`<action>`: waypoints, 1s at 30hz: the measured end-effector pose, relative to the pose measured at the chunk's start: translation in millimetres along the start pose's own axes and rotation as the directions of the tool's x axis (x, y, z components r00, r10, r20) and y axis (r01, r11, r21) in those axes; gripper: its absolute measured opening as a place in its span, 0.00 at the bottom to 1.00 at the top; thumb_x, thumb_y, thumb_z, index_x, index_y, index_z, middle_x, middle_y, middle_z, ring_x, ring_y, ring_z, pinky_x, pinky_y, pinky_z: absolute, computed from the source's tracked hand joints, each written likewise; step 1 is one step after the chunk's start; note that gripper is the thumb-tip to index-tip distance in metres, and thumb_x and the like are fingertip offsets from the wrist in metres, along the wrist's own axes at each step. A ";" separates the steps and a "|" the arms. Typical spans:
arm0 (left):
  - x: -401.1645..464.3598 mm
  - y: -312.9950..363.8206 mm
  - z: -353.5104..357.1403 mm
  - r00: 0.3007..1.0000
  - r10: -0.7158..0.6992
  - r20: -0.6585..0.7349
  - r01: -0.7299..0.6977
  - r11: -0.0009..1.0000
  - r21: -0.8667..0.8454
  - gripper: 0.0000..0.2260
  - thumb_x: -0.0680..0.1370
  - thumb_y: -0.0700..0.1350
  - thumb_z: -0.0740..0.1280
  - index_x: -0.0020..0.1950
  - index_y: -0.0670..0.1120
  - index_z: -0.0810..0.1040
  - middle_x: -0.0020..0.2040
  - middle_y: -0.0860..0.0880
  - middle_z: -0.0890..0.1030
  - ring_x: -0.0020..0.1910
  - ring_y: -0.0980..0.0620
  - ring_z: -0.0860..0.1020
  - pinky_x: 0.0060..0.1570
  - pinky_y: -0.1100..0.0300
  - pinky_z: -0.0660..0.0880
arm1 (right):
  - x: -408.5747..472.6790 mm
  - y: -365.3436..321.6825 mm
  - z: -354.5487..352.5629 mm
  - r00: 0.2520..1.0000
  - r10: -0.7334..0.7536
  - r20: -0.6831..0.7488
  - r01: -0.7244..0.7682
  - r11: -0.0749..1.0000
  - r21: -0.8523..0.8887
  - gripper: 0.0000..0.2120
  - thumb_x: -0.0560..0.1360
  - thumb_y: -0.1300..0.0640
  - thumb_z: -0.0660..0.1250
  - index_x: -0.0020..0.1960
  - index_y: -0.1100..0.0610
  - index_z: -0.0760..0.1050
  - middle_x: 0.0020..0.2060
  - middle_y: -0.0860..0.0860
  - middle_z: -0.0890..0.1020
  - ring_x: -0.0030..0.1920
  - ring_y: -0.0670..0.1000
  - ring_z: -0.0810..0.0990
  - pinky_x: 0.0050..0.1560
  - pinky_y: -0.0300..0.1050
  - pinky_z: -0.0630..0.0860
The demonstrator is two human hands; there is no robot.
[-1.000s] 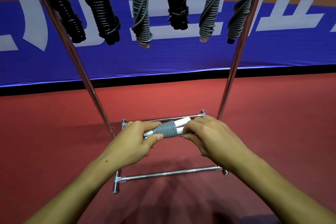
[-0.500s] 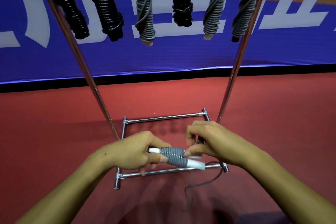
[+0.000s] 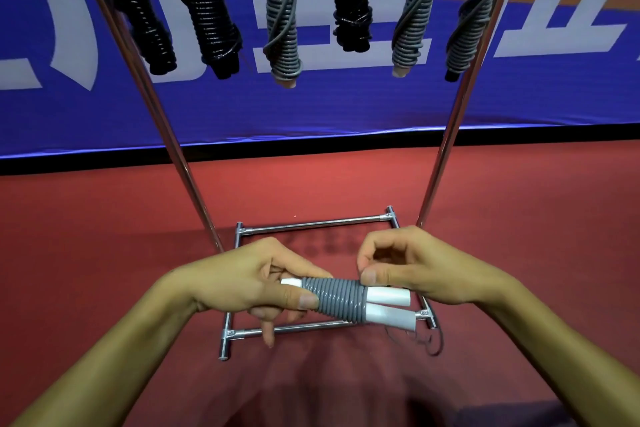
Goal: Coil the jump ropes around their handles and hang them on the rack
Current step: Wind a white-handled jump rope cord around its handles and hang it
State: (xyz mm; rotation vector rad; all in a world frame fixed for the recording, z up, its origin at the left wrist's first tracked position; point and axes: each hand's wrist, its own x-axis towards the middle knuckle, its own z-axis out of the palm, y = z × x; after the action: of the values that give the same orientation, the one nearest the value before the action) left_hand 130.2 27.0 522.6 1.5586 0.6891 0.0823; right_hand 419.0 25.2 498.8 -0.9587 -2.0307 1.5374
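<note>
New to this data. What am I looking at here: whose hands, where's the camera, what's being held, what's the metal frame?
There is no robot: these are a person's two bare hands, filmed by one wide-angle camera worn on the head, looking forward and down.

The left hand grips one end of a pair of white handles laid side by side. Grey rope is coiled round their middle. The right hand pinches at the coil's right end, apparently guiding the rope; a loose tail hangs below.

The metal frame is a rack standing on a red floor, with two slanted poles rising from it. Six coiled ropes hang along the top, three black and three grey. Behind is a blue banner.
</note>
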 end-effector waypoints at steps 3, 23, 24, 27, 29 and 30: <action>-3.1 1.2 -0.6 1.000 0.013 0.005 -0.013 1.000 -0.001 0.16 0.84 0.39 0.68 0.72 0.48 0.81 0.37 0.41 0.74 0.29 0.50 0.63 0.31 0.65 0.75 | 2.9 2.4 5.7 0.999 0.018 -0.032 -0.017 1.000 0.020 0.05 0.82 0.56 0.69 0.47 0.54 0.80 0.40 0.45 0.80 0.41 0.46 0.75 0.44 0.45 0.71; 8.9 -5.8 3.2 0.922 0.168 -0.349 -0.284 0.906 -0.314 0.16 0.82 0.43 0.69 0.70 0.44 0.81 0.36 0.42 0.73 0.24 0.60 0.64 0.35 0.55 0.83 | 26.6 3.7 34.4 0.855 -0.017 -0.518 0.329 0.790 0.517 0.11 0.78 0.67 0.63 0.53 0.59 0.82 0.33 0.52 0.73 0.30 0.50 0.69 0.31 0.42 0.66; 10.5 -6.2 2.0 0.903 0.150 -0.403 -0.291 0.904 -0.315 0.16 0.82 0.43 0.69 0.70 0.45 0.82 0.36 0.45 0.75 0.24 0.59 0.63 0.36 0.54 0.83 | 26.3 5.0 34.0 0.865 -0.013 -0.502 0.309 0.802 0.511 0.13 0.78 0.67 0.63 0.60 0.62 0.80 0.34 0.51 0.73 0.33 0.52 0.70 0.34 0.43 0.67; 16.7 -8.4 0.8 0.860 0.120 -0.496 -0.284 0.920 -0.270 0.16 0.81 0.44 0.68 0.69 0.46 0.82 0.39 0.43 0.75 0.25 0.56 0.63 0.37 0.53 0.83 | 25.8 9.3 36.1 0.900 -0.004 -0.437 0.238 0.842 0.484 0.23 0.74 0.64 0.67 0.69 0.62 0.75 0.41 0.52 0.74 0.39 0.53 0.67 0.38 0.44 0.67; 22.0 -10.6 3.2 0.840 0.133 -0.526 -0.274 0.941 -0.200 0.16 0.82 0.43 0.68 0.70 0.46 0.82 0.40 0.42 0.74 0.26 0.54 0.63 0.39 0.51 0.83 | 27.6 11.5 40.4 0.899 0.015 -0.438 0.226 0.841 0.492 0.24 0.75 0.54 0.74 0.68 0.61 0.76 0.39 0.51 0.70 0.36 0.50 0.65 0.37 0.44 0.64; 24.6 -11.7 4.1 0.830 0.141 -0.540 -0.271 0.948 -0.169 0.16 0.82 0.43 0.68 0.70 0.46 0.82 0.40 0.42 0.75 0.26 0.53 0.62 0.40 0.50 0.83 | 29.3 11.6 40.8 0.888 0.040 -0.457 0.220 0.836 0.502 0.25 0.74 0.49 0.75 0.66 0.62 0.77 0.37 0.50 0.67 0.34 0.50 0.62 0.35 0.45 0.62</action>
State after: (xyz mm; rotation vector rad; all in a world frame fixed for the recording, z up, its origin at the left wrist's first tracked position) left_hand 147.8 34.3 502.6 1.3734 0.8915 0.7554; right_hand 374.5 21.4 473.2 -0.8614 -1.1954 1.5320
